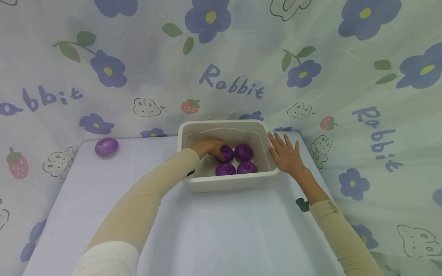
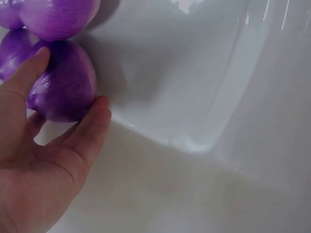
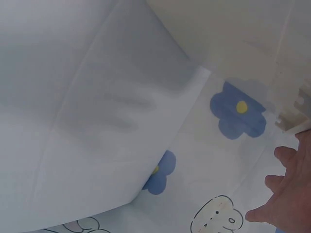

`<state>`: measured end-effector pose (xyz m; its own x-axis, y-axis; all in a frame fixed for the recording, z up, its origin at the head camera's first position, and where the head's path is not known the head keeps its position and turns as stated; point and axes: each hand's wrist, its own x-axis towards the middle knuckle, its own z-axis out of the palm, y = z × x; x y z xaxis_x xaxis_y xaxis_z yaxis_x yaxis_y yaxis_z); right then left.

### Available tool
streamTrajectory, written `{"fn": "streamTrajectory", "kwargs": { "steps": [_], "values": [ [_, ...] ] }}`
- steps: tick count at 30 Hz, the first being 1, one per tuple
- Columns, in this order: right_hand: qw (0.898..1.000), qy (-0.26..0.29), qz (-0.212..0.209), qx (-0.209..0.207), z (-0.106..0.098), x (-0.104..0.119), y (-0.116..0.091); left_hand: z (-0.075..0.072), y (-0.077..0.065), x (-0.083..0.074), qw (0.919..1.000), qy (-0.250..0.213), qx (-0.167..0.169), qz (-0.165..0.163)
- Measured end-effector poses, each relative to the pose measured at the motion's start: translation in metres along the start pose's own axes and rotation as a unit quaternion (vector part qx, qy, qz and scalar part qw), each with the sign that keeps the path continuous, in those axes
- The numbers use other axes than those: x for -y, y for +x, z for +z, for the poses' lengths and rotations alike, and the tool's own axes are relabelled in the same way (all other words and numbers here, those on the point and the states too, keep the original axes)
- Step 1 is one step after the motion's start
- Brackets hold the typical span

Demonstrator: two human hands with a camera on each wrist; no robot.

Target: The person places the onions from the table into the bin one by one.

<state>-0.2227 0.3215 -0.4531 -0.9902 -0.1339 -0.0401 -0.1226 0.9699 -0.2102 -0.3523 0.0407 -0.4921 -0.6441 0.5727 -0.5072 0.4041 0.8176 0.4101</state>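
a pale lilac cloth covers the table (image 1: 221, 230), and a printed sheet (image 1: 310, 46) hangs behind and to both sides, patterned with blue flowers, strawberries, small rabbits and the word "rabbit". one white plastic tub (image 1: 228, 183) stands at the far middle of the table. five purple onions show in all: four sit in the tub in a close two-by-two cluster, and one loose onion (image 1: 106, 147) lies well apart at the far left corner of the table.

the left hand (image 1: 210, 148) reaches into the tub, fingers and thumb curled round the back left onion (image 1: 227, 153); the left wrist view shows that onion (image 2: 65, 85) gripped between thumb and fingers, touching its neighbours, with the tub's white wall just beside it. the right hand (image 1: 286, 153) lies flat with fingers straight and spread, resting against the outside of the tub's right wall. in the right wrist view only the fingertips (image 3: 286, 194) show, over the flowered sheet. both arms wear beige sleeves.
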Motion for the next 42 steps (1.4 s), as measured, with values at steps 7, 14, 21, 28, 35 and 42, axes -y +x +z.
{"fn": "streamTrajectory", "kwargs": {
  "steps": [7,14,21,28,35,42],
  "values": [
    [1.0,0.0,-0.005,-0.004,0.0,0.001,0.001,0.003,0.011,0.01,0.9978,0.051,-0.027,0.033],
    [1.0,0.0,-0.007,-0.006,-0.001,0.004,0.002,-0.005,-0.02,-0.004,0.9979,0.04,-0.031,0.04],
    [1.0,0.0,-0.004,-0.003,-0.002,0.004,0.002,-0.011,-0.029,-0.005,0.9986,0.023,-0.024,0.042],
    [1.0,0.003,-0.003,-0.004,-0.002,0.003,-0.001,-0.027,-0.035,-0.008,0.9942,-0.01,-0.049,0.096],
    [1.0,0.004,0.0,-0.001,-0.003,0.003,-0.002,-0.047,-0.052,-0.012,0.9881,-0.087,-0.061,0.111],
    [1.0,-0.003,0.001,-0.003,-0.001,0.003,-0.003,-0.073,-0.089,-0.011,0.9651,-0.227,-0.075,0.107]
  ]
}}
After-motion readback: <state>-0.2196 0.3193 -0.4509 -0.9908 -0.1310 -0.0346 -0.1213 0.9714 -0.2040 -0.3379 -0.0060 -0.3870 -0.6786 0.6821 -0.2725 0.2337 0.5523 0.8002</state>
